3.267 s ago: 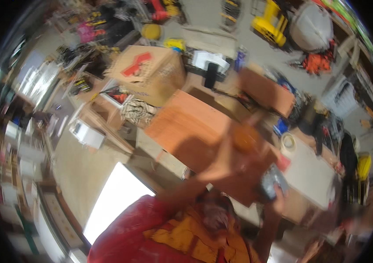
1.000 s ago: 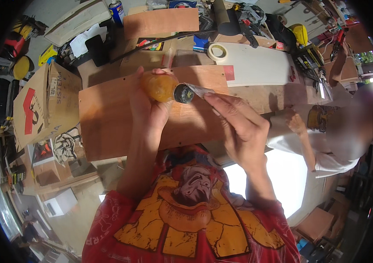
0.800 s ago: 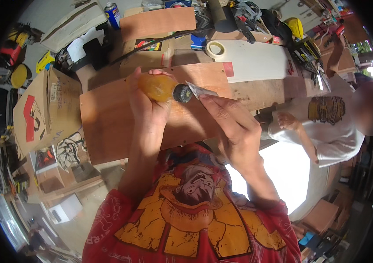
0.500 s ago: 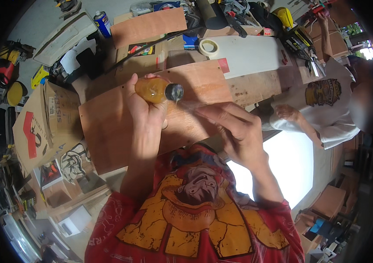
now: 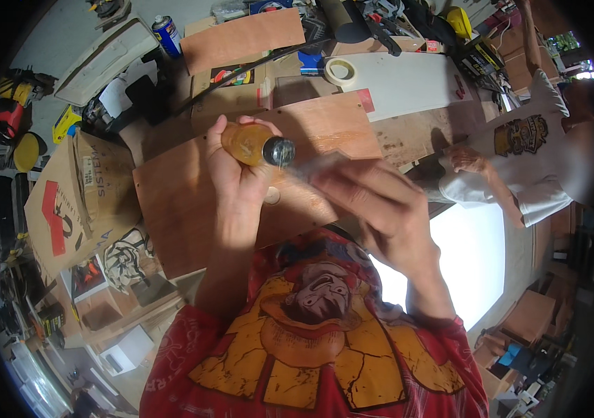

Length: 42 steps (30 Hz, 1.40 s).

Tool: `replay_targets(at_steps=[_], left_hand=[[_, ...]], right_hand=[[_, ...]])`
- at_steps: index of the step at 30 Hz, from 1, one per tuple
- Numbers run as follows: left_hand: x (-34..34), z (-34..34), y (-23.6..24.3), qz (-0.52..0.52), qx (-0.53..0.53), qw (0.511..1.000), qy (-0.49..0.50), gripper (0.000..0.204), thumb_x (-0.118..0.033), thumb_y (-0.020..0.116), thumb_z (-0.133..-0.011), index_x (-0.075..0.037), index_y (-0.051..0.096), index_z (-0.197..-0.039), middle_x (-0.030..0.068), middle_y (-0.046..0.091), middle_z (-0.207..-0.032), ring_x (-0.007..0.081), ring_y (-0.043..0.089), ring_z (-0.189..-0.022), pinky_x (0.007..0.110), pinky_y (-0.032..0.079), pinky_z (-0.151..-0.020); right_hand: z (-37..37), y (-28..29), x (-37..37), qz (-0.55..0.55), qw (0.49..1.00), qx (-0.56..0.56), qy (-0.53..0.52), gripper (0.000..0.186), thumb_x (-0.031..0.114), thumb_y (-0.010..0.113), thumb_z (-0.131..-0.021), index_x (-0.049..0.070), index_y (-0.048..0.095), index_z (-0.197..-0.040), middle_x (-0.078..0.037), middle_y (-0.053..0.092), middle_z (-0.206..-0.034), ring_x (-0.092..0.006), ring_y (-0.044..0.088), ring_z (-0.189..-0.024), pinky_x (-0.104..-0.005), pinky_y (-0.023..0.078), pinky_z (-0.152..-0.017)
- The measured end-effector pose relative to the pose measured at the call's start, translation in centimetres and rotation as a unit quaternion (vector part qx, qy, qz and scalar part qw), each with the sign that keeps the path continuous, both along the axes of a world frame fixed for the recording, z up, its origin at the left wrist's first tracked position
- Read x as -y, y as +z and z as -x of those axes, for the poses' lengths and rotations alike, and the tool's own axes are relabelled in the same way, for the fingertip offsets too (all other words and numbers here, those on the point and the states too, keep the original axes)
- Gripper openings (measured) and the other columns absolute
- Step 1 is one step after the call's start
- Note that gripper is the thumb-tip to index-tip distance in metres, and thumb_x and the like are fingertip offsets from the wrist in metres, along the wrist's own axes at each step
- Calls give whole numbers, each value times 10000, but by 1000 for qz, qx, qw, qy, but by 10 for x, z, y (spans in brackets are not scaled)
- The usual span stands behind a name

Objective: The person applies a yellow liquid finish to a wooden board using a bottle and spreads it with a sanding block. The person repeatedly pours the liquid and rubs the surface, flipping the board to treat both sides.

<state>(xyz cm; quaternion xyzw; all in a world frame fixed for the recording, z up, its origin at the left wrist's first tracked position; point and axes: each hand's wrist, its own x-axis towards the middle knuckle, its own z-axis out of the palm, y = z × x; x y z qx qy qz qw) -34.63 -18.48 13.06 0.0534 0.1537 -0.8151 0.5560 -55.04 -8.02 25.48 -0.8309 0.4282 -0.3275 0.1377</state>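
While the right hand [image 5: 389, 203] is pinching a blurred flat piece [image 5: 321, 166] near the dark cap [image 5: 280, 151], the left hand [image 5: 230, 173] is grasping the amber bottle [image 5: 245, 143] above the wooden board [image 5: 189, 219]; its body, likely smooth, light and slightly slippery, is probably favouring a full wraparound hold.

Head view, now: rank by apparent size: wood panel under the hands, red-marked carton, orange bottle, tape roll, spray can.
Largest to smallest:
1. Panel
2. Carton
3. Bottle
Tape roll and spray can: both smaller, too alike to rank. The bottle is held up, so nearness may enlarge it.
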Motion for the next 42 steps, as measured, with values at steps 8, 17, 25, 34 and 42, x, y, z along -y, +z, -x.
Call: replay_targets(at_steps=[8, 17, 25, 34, 42], left_hand=[[-2, -18, 5, -1, 335, 909, 250, 227, -271, 640, -968, -53, 575, -971, 78, 627, -909, 233, 624, -935, 408, 511, -930], [35, 43, 17, 192, 760, 604, 142, 143, -101, 718, -899, -59, 645, -1015, 48, 682, -947, 171, 650, -863, 316, 520, -823], [12, 68, 28, 205, 851, 481, 39, 181, -134, 754, -866, -42, 642, -976, 13, 655, -847, 111, 617, -796, 282, 500, -725], [6, -47, 15, 180, 892, 367, 195, 127, -76, 753, -867, -29, 663, -944, 22, 674, -874, 99, 621, -790, 271, 505, -718], [-7, -19, 7, -1, 375, 893, 249, 275, -267, 668, -963, -43, 588, -1101, 86, 659, -1033, 234, 641, -1036, 420, 531, -925]], right_hand=[[71, -35, -5, -156, 971, -6, -181, 489, -98, 673, -698, 44, 704, -1165, -139, 699, -1019, -294, 686, -886, -385, 574, -749], [90, -111, -18, -124, 971, -199, -49, 508, 242, 717, -803, 130, 670, -1296, -80, 588, -1310, -305, 484, -1253, -456, 401, -1071], [129, -119, -12, -105, 983, -151, -23, 480, 259, 760, -801, 140, 701, -1262, -44, 628, -1233, -281, 534, -1192, -434, 424, -1054], [144, -116, -14, -165, 980, -111, 12, 591, 170, 746, -715, 121, 668, -1299, -75, 580, -1308, -323, 436, -1324, -453, 361, -1114], [135, -130, -16, -198, 977, -81, 25, 718, 84, 750, -729, 68, 548, -1418, -182, 445, -1432, -397, 360, -1389, -489, 322, -1164]])
